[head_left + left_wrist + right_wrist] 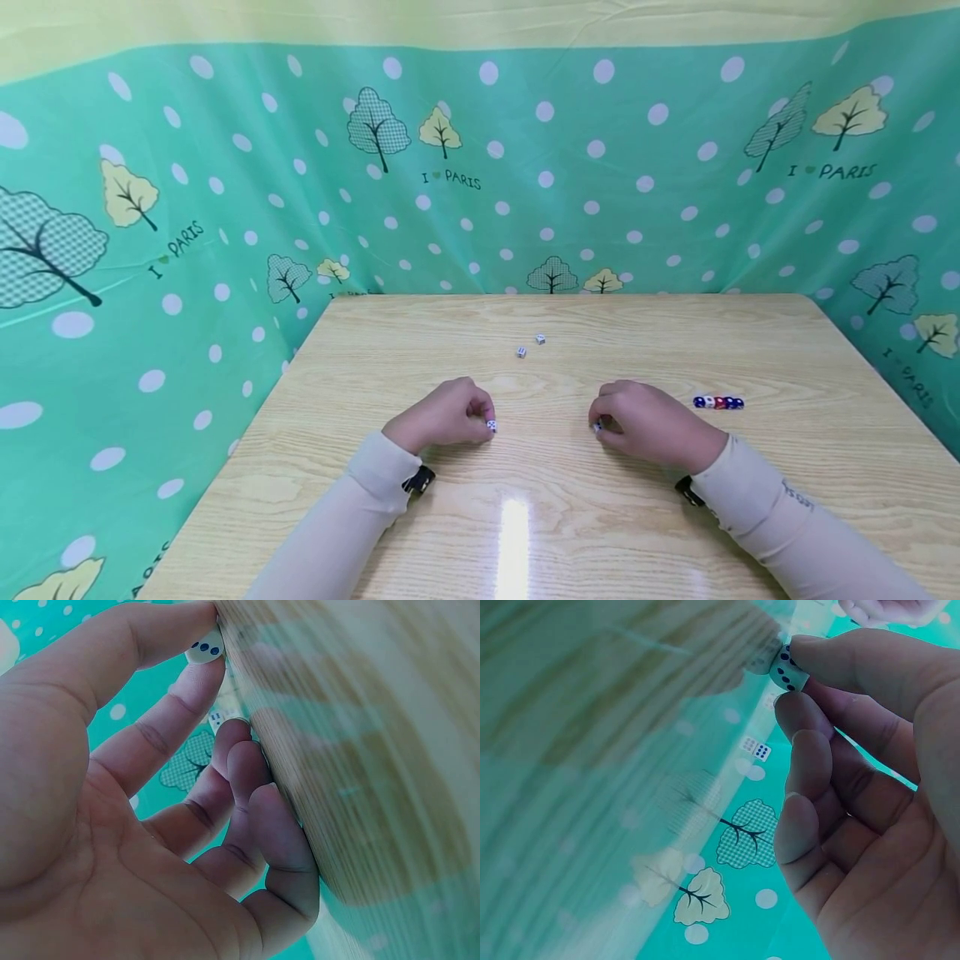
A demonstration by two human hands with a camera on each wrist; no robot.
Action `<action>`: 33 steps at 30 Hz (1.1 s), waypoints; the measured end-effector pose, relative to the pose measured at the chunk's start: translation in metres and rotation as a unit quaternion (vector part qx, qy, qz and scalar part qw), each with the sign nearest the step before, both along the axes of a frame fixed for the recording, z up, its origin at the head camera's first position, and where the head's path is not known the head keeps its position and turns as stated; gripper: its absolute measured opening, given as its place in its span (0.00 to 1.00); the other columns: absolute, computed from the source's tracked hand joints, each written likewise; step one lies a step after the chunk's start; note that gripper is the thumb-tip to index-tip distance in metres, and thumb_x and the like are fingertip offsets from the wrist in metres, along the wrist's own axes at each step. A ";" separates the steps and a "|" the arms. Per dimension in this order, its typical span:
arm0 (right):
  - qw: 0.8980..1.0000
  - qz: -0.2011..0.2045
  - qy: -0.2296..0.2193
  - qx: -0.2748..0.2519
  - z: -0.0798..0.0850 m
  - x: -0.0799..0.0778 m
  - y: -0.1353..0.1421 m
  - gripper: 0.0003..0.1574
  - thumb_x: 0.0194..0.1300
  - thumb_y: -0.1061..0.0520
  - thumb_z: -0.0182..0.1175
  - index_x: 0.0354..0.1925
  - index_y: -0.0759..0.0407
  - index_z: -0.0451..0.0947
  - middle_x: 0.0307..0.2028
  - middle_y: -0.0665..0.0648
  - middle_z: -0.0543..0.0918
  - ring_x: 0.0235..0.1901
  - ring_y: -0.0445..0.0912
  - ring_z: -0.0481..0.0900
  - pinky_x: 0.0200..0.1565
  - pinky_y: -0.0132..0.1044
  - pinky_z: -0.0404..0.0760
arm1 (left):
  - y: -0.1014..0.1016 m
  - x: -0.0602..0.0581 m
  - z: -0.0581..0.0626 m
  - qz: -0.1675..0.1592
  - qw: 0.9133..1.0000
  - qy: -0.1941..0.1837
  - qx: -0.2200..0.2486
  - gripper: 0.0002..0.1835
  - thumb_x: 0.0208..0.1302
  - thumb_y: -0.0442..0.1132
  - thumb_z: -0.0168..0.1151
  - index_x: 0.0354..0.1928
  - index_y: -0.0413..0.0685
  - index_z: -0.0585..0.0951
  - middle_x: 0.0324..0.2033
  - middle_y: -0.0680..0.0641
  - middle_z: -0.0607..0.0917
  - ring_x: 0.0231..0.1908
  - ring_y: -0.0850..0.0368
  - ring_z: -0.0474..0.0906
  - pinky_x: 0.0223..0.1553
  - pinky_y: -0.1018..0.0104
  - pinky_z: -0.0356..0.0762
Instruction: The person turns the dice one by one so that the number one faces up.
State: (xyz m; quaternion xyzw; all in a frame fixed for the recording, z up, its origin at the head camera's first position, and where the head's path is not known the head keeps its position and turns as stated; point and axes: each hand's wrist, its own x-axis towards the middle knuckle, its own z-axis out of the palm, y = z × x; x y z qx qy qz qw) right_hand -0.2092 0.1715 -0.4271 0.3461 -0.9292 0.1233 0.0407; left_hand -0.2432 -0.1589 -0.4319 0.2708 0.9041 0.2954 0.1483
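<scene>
Between thumb and forefinger my left hand [450, 414] pinches a white die [492, 426] with dark blue pips, down at the table surface. In the left wrist view that die [205, 648] shows at the fingertips, the other fingers curling loosely by the wood. Across from it, my right hand [648, 423] pinches a second white die [597, 427], mostly covered by the fingers in the head view. The right wrist view shows its pips on this die [787, 671], held low at the tabletop. A gap of bare wood separates the two hands.
Two more white dice, one nearer [521, 352] and one farther [541, 339], lie beyond the hands. Right of my right hand, a row of several blue, white and red dice [720, 402] sits on the wooden table [420, 333]. A green dotted curtain [525, 208] hangs around the table.
</scene>
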 end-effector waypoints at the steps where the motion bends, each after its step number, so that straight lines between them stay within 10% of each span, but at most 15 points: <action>1: 1.000 -0.001 -0.001 -0.001 0.000 0.000 0.000 0.06 0.60 0.58 0.74 0.33 0.45 0.87 0.27 0.37 0.76 0.27 0.33 0.68 0.33 0.31 0.75 | 0.000 0.000 0.000 0.000 1.000 0.000 0.000 0.06 0.60 0.35 0.72 0.27 0.54 0.84 0.20 0.53 0.79 0.26 0.60 0.69 0.31 0.66 0.68; 33: 0.996 -0.013 -0.084 -0.039 -0.002 -0.008 0.012 0.08 0.61 0.56 0.74 0.33 0.42 0.85 0.31 0.36 0.81 0.32 0.34 0.77 0.36 0.31 0.79 | 0.001 0.000 0.000 0.000 1.000 -0.001 0.002 0.07 0.60 0.35 0.72 0.27 0.53 0.84 0.20 0.55 0.81 0.24 0.61 0.68 0.31 0.67 0.68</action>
